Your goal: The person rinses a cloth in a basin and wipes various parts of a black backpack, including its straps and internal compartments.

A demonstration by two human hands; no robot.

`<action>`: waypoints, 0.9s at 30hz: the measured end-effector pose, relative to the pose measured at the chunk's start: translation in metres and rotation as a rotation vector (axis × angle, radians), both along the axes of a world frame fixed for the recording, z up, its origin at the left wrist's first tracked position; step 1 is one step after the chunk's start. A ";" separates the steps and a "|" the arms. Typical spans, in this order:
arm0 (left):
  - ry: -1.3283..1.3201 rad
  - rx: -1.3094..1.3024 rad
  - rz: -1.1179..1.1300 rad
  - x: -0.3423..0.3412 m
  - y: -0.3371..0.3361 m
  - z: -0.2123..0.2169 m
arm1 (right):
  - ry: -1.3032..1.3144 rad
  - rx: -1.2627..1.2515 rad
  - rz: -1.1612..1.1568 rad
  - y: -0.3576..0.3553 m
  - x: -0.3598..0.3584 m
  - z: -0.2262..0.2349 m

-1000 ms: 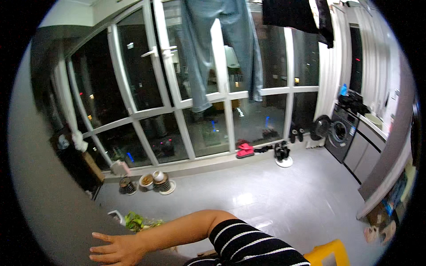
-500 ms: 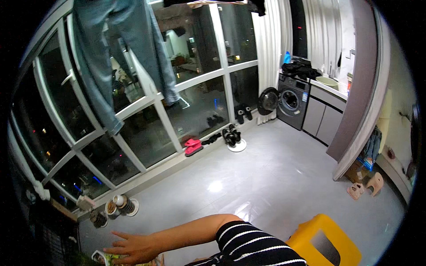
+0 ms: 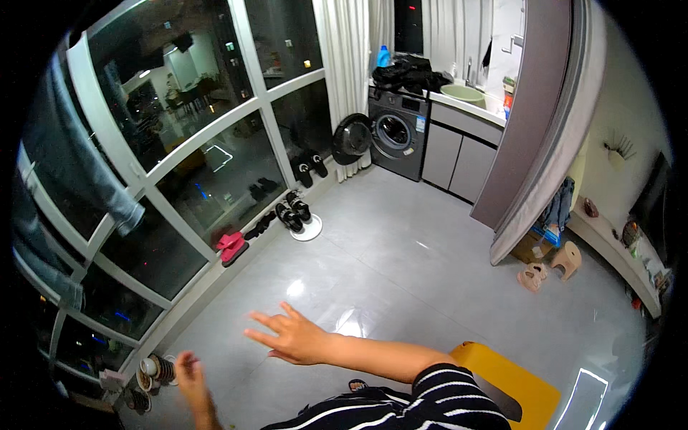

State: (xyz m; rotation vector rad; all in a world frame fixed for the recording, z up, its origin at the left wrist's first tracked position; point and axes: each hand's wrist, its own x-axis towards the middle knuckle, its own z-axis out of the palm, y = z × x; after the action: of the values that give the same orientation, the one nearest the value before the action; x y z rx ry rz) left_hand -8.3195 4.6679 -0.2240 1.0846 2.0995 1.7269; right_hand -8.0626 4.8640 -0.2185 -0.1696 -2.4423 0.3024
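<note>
My right hand [image 3: 290,337] reaches out over the grey tiled floor, palm down, its fingers spread and nothing in them. The arm behind it leads back to a black sleeve with white stripes. To its left, my left hand [image 3: 190,373] is raised at the lower edge, blurred, with its fingers seemingly bent. No object shows in it, but the blur hides how far the fingers close. Nearest to the left hand are small potted plants [image 3: 163,369] by the window wall. A yellow stool [image 3: 512,380] stands close to my right elbow.
Pink slippers [image 3: 231,247] and black sandals on a white round plate [image 3: 308,228] line the window sill. A dark washing machine [image 3: 398,132] and grey cabinet [image 3: 459,163] stand at the back. Right of a curtain [image 3: 548,140] are a small pink stool [image 3: 567,259] and pink shoes [image 3: 532,276].
The view has swung to the right. My right hand has left the green leafy thing at the lower left and now hangs over bare floor. My left hand has come into view.
</note>
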 end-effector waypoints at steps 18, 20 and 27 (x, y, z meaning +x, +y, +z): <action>0.095 -0.493 -0.899 0.096 0.601 -0.099 | -0.474 -0.552 -1.017 0.297 0.217 -0.085; 0.096 -0.498 -1.070 0.150 0.671 -0.109 | -0.463 -0.654 -1.110 0.324 0.248 -0.087; 0.341 -0.419 -1.497 0.372 0.866 -0.083 | -0.445 -0.736 -1.384 0.441 0.394 -0.165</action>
State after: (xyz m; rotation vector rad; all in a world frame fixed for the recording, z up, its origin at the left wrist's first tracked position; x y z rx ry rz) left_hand -7.9477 5.5340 -0.3066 2.0133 0.9442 0.3698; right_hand -7.6687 5.3055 -0.3838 -2.2389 -1.8667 0.5022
